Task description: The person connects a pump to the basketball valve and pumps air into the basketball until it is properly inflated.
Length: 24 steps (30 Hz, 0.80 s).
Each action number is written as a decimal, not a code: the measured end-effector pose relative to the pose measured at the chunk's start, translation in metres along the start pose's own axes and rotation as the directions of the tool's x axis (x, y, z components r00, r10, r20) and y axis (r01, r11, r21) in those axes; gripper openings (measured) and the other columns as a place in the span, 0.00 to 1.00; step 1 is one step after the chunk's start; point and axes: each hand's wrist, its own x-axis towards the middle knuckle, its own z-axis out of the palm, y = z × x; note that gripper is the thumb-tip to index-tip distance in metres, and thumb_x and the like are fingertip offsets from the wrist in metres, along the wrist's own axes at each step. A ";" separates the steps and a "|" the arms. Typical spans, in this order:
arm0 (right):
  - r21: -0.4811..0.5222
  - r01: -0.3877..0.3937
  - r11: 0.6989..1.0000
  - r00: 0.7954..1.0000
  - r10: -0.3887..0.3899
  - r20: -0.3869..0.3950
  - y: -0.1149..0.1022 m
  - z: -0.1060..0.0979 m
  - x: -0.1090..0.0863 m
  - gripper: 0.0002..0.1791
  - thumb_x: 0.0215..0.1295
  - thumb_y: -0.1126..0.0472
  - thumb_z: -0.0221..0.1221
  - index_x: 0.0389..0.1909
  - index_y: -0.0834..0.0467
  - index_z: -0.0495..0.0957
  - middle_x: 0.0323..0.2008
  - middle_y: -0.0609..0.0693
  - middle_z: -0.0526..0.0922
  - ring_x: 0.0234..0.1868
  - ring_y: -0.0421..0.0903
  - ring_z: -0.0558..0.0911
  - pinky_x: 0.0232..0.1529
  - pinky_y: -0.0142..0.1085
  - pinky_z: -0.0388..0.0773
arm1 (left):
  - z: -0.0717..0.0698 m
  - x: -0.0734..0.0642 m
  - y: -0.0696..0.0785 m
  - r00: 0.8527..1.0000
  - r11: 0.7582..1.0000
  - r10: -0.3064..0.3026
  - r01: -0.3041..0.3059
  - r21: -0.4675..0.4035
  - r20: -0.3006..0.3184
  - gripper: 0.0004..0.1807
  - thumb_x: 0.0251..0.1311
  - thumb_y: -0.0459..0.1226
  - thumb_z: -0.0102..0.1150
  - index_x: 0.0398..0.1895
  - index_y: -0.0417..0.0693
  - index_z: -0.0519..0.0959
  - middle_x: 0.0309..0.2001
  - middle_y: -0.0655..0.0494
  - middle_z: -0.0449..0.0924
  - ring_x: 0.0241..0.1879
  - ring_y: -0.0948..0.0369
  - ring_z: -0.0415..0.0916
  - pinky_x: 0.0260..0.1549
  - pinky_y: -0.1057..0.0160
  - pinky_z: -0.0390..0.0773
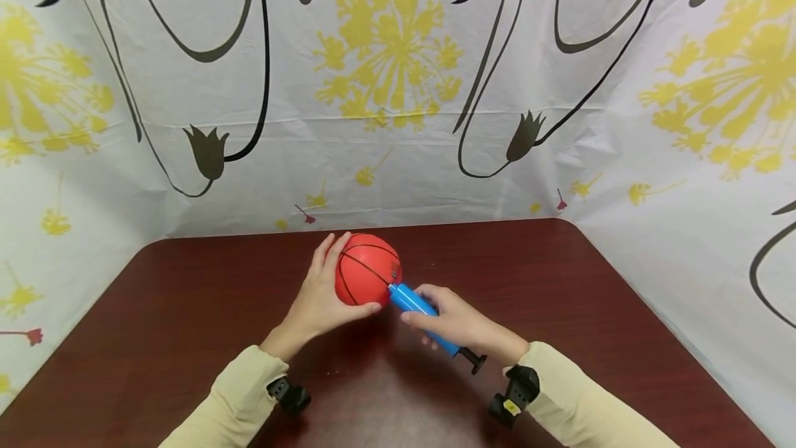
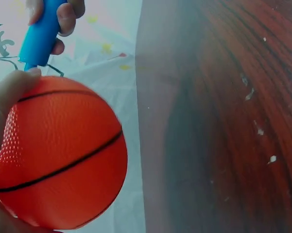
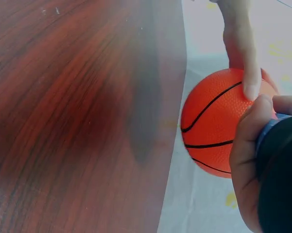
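Observation:
My left hand (image 1: 320, 296) holds a small orange-red basketball (image 1: 365, 265) with black lines, its thumb along the near side and its fingers over the left and top. A blue hand pump (image 1: 413, 301) with a black T-shaped handle (image 1: 474, 359) is gripped around its barrel by my right hand (image 1: 457, 320). The pump's narrow tip meets the ball's right side; whether it sits inside the ball cannot be made out. In the left wrist view the pump (image 2: 41, 34) stands above the ball (image 2: 68, 150). From the right wrist, the pump's dark end (image 3: 286, 174) hides most of its barrel.
Beneath the hands lies a dark red-brown wooden table (image 1: 186, 310) with a rounded far corner. A white cloth (image 1: 398, 178) printed with yellow and dark flowers hangs behind it and along both sides. Each wrist wears a black camera (image 1: 289, 395).

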 end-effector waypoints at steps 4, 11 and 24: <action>-0.018 0.011 1.000 1.000 -0.011 -0.020 -0.001 0.000 0.000 0.22 0.58 0.53 0.56 0.47 0.64 0.66 0.26 0.60 0.74 0.19 0.46 0.75 0.22 0.40 0.75 | 0.004 -0.004 0.000 0.997 0.996 -0.072 0.071 -0.051 -0.006 0.57 0.30 0.54 0.71 0.66 0.67 0.46 0.65 0.51 0.45 0.57 0.48 0.57 0.39 0.49 0.73; -0.023 0.044 0.999 0.999 -0.045 -0.020 -0.007 0.003 0.003 0.21 0.58 0.56 0.56 0.47 0.66 0.66 0.25 0.57 0.74 0.19 0.49 0.75 0.23 0.41 0.76 | 0.015 -0.010 0.002 0.991 1.000 -0.009 0.012 0.022 -0.136 0.60 0.26 0.56 0.72 0.67 0.63 0.48 0.67 0.49 0.42 0.59 0.46 0.55 0.41 0.47 0.72; -0.084 0.074 0.994 0.997 -0.075 -0.007 -0.007 0.001 0.000 0.20 0.61 0.54 0.54 0.48 0.64 0.66 0.22 0.54 0.74 0.18 0.49 0.75 0.21 0.40 0.75 | 0.007 0.005 0.002 0.940 0.920 0.288 -0.218 0.326 -0.182 0.49 0.25 0.55 0.71 0.59 0.58 0.63 0.62 0.44 0.55 0.58 0.44 0.55 0.34 0.46 0.74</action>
